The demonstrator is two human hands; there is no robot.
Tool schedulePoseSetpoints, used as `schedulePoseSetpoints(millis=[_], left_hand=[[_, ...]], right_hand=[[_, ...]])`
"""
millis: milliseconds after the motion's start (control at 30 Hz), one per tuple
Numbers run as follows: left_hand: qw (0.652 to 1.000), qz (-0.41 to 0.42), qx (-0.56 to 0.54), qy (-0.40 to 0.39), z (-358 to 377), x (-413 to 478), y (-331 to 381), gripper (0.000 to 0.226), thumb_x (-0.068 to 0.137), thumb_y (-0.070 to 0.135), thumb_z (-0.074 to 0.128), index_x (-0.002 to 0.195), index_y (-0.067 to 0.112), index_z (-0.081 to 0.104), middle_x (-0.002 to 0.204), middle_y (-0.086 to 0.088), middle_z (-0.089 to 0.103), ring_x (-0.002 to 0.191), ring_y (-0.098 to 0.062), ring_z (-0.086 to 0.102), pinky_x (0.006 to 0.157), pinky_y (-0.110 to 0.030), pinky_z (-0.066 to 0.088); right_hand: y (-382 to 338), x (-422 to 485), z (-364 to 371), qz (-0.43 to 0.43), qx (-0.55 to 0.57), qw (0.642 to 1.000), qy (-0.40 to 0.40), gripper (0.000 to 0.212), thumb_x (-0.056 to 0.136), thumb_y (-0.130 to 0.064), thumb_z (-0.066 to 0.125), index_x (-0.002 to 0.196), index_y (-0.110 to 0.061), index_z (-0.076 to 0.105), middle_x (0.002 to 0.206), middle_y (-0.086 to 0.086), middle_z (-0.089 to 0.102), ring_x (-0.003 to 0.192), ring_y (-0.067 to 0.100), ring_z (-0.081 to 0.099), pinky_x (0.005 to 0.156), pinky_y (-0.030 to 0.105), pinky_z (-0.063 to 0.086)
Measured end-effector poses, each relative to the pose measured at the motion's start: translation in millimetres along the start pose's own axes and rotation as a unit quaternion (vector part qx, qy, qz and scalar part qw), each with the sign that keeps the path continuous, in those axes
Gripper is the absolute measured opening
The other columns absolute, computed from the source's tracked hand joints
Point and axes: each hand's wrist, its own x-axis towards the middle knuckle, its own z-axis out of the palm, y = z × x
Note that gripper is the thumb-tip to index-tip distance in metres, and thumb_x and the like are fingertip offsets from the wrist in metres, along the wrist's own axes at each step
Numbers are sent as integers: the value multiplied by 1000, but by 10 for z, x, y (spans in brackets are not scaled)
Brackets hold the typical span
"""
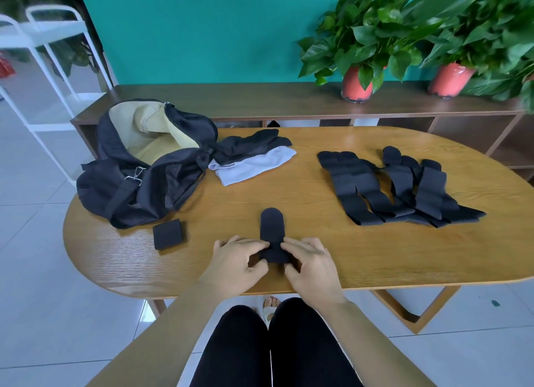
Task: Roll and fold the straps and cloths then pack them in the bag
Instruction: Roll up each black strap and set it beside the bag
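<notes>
A black fabric strap with a rounded end (271, 227) is laid flat nearest, its near end partly rolled. A rolled black strap (168, 234) is set beside an open black fabric bag with yellow lining (138, 184). Folded black and grey cloths (254, 158) are stacked just right of it. Loose black straps (398, 190) are spread far right.

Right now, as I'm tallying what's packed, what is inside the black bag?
The open bag shows only its yellow lining; no strap or cloth is visible inside. Its bottom is hidden behind the slumped front wall.

Matt black cloth strap (272, 233) on glossy grained wood table (318, 236)
</notes>
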Motion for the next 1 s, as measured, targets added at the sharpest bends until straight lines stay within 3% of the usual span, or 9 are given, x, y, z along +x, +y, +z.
schedulePoseSetpoints(millis=[167, 300, 367, 467, 567, 700, 867, 1000], left_hand=[[988, -57, -139, 27, -22, -7, 42, 33, 95, 36, 50, 127, 32, 57, 105, 16, 66, 104, -5, 57, 102, -38, 36], [979, -89, -170, 70, 67, 139, 29, 11, 90, 16, 59, 97, 14, 67, 87, 3, 70, 83, -13, 64, 80, -37, 52], [976, -118, -167, 80, 90, 219, 27, 9, 91, 14, 59, 87, 11, 66, 79, 0, 68, 73, -16, 62, 69, -31, 51], [970, -155, -164, 90, 110, 314, 22, 24, 92, 18, 59, 71, 6, 59, 66, -9, 62, 58, -20, 53, 56, -30, 43], [966, -174, -166, 91, 111, 381, 26, 32, 93, 24, 58, 67, 7, 56, 68, -14, 64, 63, -28, 61, 58, -38, 49], [971, -198, -110, 77, 81, 451, 51, 39, 95, 29, 55, 60, 14, 45, 59, -2, 51, 55, -20, 48, 50, -29, 36], [969, -216, -105, 60, 45, 516, 44, 33, 93, 33, 56, 65, 16, 50, 72, -5, 65, 67, -22, 62, 61, -36, 53], [970, -218, -86, 59, 30, 525, 57, 31, 93, 31, 56, 66, 18, 49, 73, -2, 61, 68, -19, 59, 58, -33, 51]], right_hand=[[-117, 72, -43, 120, 73, 990, -15, 27, 89, -24, 64, 116, -23, 67, 101, 0, 61, 94, 12, 57, 80, 22, 43], [-198, 218, 27, 161, 47, 986, 10, 14, 90, -31, 60, 97, -21, 67, 85, 1, 63, 92, 14, 54, 65, 27, 42], [-220, 281, 23, 179, 27, 983, 11, 17, 92, -33, 57, 101, -23, 67, 85, -2, 59, 93, 14, 54, 66, 26, 42], [-225, 351, 45, 193, 2, 981, 17, 21, 94, -35, 54, 105, -23, 67, 80, -5, 49, 96, 16, 55, 67, 26, 41], [-219, 406, 92, 205, -14, 978, 19, 24, 95, -37, 52, 106, -23, 68, 80, -3, 58, 96, 16, 55, 64, 26, 41], [-206, 478, 125, 226, -29, 974, 8, 24, 95, -38, 51, 103, -24, 68, 87, 0, 67, 89, 17, 58, 64, 28, 47], [-214, 548, 138, 251, -45, 967, -8, 23, 94, -38, 50, 95, -23, 69, 83, 0, 67, 84, 19, 59, 62, 27, 45], [-227, 571, 150, 254, -61, 965, -10, 23, 93, -39, 52, 94, -23, 68, 82, -1, 67, 81, 19, 60, 61, 26, 45]])
